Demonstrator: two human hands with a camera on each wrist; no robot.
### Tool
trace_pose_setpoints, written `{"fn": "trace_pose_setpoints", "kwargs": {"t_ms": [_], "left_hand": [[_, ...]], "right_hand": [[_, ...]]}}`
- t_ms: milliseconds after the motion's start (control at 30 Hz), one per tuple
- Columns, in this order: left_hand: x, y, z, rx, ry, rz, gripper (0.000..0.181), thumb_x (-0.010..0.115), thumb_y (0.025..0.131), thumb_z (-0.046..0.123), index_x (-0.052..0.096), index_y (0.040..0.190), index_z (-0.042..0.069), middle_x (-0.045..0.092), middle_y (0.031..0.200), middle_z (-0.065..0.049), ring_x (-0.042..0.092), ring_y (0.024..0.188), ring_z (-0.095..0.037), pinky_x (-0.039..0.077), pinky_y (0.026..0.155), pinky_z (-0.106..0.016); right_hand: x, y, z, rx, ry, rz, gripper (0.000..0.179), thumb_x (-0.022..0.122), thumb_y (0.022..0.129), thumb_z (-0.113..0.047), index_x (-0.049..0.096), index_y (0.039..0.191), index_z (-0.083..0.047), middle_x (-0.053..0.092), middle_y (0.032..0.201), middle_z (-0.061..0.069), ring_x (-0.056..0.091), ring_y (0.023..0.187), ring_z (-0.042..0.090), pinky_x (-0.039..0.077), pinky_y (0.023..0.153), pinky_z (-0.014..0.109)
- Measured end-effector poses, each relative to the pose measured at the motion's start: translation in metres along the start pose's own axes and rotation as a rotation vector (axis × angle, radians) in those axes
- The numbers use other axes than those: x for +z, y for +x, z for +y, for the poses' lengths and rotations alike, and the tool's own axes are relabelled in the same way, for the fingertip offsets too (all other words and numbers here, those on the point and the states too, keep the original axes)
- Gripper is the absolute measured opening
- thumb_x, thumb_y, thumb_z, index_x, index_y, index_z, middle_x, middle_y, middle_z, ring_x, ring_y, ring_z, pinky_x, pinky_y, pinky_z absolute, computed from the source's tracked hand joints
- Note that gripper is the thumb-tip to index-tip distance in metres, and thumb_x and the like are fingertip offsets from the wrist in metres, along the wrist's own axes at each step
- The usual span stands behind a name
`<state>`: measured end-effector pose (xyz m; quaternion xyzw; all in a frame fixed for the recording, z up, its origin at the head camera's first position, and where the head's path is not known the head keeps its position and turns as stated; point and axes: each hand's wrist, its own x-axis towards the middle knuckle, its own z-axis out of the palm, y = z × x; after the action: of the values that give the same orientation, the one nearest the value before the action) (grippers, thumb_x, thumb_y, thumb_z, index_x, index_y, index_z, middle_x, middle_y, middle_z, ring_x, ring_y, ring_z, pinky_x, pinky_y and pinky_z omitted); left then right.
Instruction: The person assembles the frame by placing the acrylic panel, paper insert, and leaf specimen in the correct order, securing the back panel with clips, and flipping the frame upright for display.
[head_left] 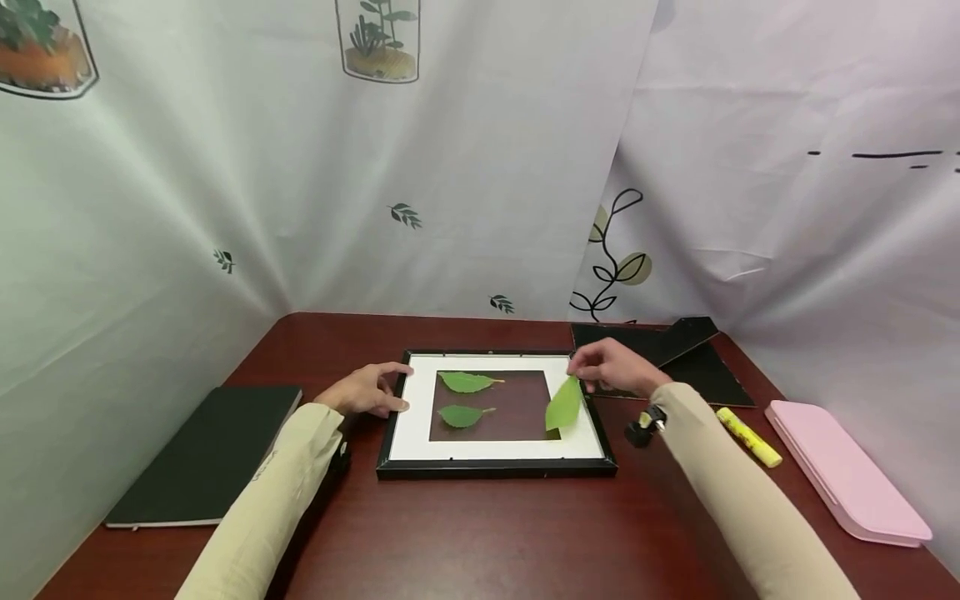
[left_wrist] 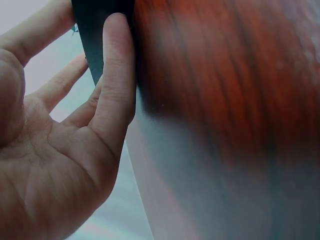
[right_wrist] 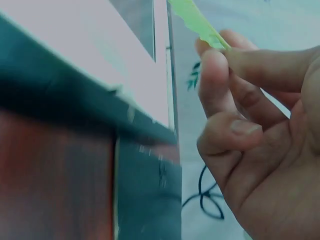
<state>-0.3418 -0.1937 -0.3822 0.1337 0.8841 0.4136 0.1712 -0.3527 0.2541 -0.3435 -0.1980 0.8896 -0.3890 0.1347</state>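
My right hand (head_left: 611, 367) pinches a green leaf (head_left: 564, 404) by its stem between thumb and fingertips; it hangs over the right part of a black picture frame (head_left: 495, 470). In the right wrist view the stem of this leaf (right_wrist: 200, 25) sits between the fingertips. Two more green leaves, an upper one (head_left: 467, 382) and a lower one (head_left: 462, 416), lie in the opening of the white mat (head_left: 491, 450). At the frame's left edge rests my left hand (head_left: 365, 389), its fingers extended. In the left wrist view, fingers (left_wrist: 117, 65) touch the black edge.
A dark green notebook (head_left: 213, 454) lies at the left. Behind the right hand is a black backing board (head_left: 697, 367) with a raised flap. A yellow marker (head_left: 748, 437) and a pink case (head_left: 851, 475) lie at the right. White printed curtains (head_left: 480, 167) enclose the table.
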Motion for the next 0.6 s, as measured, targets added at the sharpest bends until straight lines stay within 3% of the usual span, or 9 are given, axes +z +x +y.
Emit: {"fn": "trace_pose_setpoints", "kwargs": {"t_ms": [200, 267, 400, 600], "left_hand": [[-0.001, 0.002, -0.002, 0.001, -0.013, 0.002, 0.072, 0.078, 0.086, 0.010, 0.044, 0.149, 0.007, 0.058, 0.095, -0.013, 0.061, 0.075, -0.016, 0.057, 0.070, -0.028], [-0.002, 0.002, -0.002, 0.001, -0.011, -0.003, 0.072, 0.079, 0.086, 0.010, 0.043, 0.149, 0.006, 0.058, 0.095, -0.012, 0.061, 0.074, -0.016, 0.057, 0.070, -0.027], [-0.002, 0.003, -0.003, 0.004, -0.004, -0.011, 0.073, 0.079, 0.086, 0.011, 0.043, 0.149, 0.006, 0.058, 0.095, -0.013, 0.061, 0.073, -0.015, 0.056, 0.069, -0.027], [0.000, 0.004, -0.003, -0.003, 0.000, 0.002, 0.073, 0.079, 0.085, 0.011, 0.044, 0.149, 0.007, 0.058, 0.097, -0.014, 0.061, 0.074, -0.016, 0.057, 0.071, -0.028]], "right_hand": [[0.016, 0.035, -0.023, -0.028, -0.039, -0.091, 0.018, 0.058, 0.100, -0.007, 0.074, 0.096, -0.010, 0.068, 0.088, 0.021, 0.058, 0.076, 0.046, 0.035, 0.050, 0.024], [0.020, 0.044, -0.028, -0.043, -0.056, -0.123, 0.018, 0.057, 0.100, -0.006, 0.074, 0.096, -0.010, 0.068, 0.088, 0.022, 0.058, 0.079, 0.049, 0.035, 0.050, 0.025], [0.028, 0.058, -0.035, -0.049, -0.079, -0.170, 0.021, 0.055, 0.098, -0.001, 0.074, 0.094, -0.008, 0.068, 0.081, 0.019, 0.059, 0.075, 0.042, 0.034, 0.051, 0.026], [0.036, 0.070, -0.034, -0.023, -0.082, -0.169, 0.025, 0.053, 0.095, 0.005, 0.074, 0.089, -0.006, 0.065, 0.074, 0.017, 0.053, 0.063, 0.023, 0.030, 0.049, 0.025]]}}
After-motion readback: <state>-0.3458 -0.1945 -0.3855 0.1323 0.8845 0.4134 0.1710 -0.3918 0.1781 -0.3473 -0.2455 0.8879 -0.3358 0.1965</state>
